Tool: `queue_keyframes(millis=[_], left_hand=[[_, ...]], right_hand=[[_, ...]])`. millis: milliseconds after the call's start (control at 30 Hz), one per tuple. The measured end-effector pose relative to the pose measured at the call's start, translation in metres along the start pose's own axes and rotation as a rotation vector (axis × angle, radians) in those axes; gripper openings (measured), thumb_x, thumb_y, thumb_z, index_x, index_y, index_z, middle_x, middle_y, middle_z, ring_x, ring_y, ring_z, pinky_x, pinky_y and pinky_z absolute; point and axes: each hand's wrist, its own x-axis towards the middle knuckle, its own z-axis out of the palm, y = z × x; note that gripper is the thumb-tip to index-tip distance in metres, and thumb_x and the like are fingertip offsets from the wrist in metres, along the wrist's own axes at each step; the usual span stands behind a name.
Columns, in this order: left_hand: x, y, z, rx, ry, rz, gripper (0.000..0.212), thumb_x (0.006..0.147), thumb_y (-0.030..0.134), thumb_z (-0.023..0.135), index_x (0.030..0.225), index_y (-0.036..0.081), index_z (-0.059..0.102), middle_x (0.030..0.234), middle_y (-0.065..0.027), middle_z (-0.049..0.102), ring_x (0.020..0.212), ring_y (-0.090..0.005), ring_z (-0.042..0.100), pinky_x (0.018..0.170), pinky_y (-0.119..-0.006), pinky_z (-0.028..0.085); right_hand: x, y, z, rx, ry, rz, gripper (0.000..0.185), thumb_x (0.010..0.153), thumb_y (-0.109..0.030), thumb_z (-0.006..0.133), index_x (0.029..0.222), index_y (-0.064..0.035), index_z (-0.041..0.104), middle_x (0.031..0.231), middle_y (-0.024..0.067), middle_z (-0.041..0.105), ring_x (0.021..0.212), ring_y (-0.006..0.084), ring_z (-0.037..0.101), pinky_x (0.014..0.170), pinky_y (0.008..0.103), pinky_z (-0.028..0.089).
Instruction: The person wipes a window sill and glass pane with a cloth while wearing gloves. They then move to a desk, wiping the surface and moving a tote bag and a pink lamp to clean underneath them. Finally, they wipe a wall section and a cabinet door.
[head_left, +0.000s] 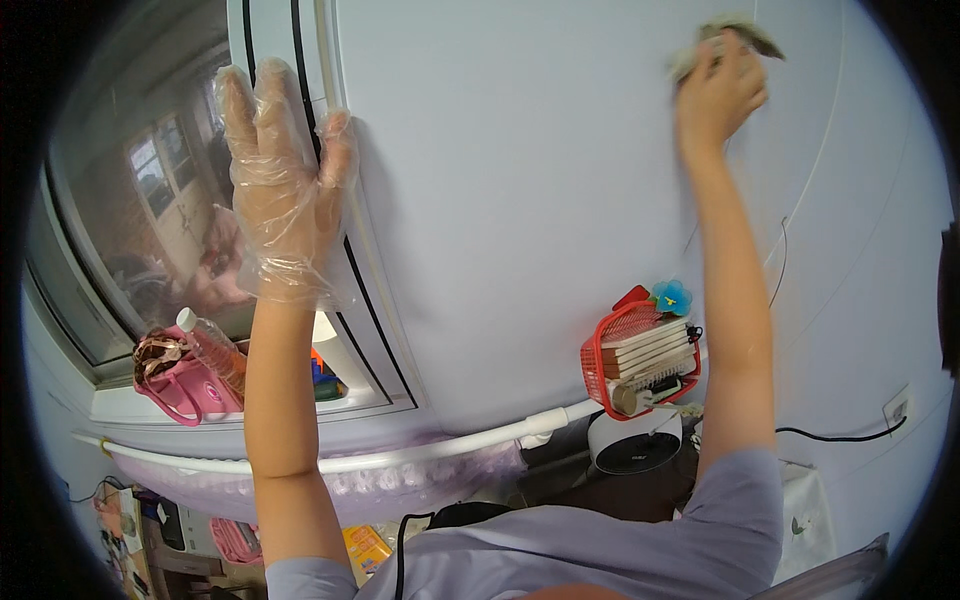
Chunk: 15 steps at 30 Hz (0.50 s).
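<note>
My left hand (285, 180), in a clear disposable plastic glove, lies spread against the white window frame (375, 315) at the upper left, its thumb apart from the fingers. Nothing is held in it. At the upper right my bare right hand (720, 90) grips a greyish cloth (739, 34) and presses it to the pale wall panel (525, 150). Part of the cloth is hidden under the fingers.
On the window sill stand a pink bag (202, 390) and a plastic bottle (217, 349). A white pipe (450, 448) runs below. A red basket (592, 367) of notebooks sits above a round white appliance (637, 442). A black cable (840, 438) reaches a wall socket (896, 409).
</note>
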Motion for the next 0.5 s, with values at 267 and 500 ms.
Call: queue_keyframes(millis=[267, 500], left_hand=[[0.003, 0.012, 0.004, 0.063, 0.033, -0.064, 0.056, 0.094, 0.036, 0.063, 0.142, 0.012, 0.047, 0.155, -0.0222, 0.033, 0.145, -0.0349, 0.032, 0.113, -0.042, 0.038], [0.0, 0.006, -0.001, 0.003, 0.025, -0.037, 0.057, 0.094, 0.036, 0.063, 0.143, 0.013, 0.046, 0.155, -0.0241, 0.031, 0.146, -0.0361, 0.029, 0.116, -0.041, 0.033]], right_hand=[[-0.17, -0.141, -0.117, 1.046, -0.375, -1.234, 0.03, 0.091, -0.014, 0.059, 0.119, -0.025, 0.058, 0.137, -0.0033, 0.055, 0.129, 0.015, 0.049, 0.112, 0.0455, 0.04], [0.019, -0.025, -0.025, 0.613, -0.334, -0.751, 0.031, 0.076, -0.015, 0.072, 0.107, -0.0187, 0.07, 0.125, 0.0015, 0.061, 0.116, 0.0247, 0.055, 0.093, 0.0395, 0.047]])
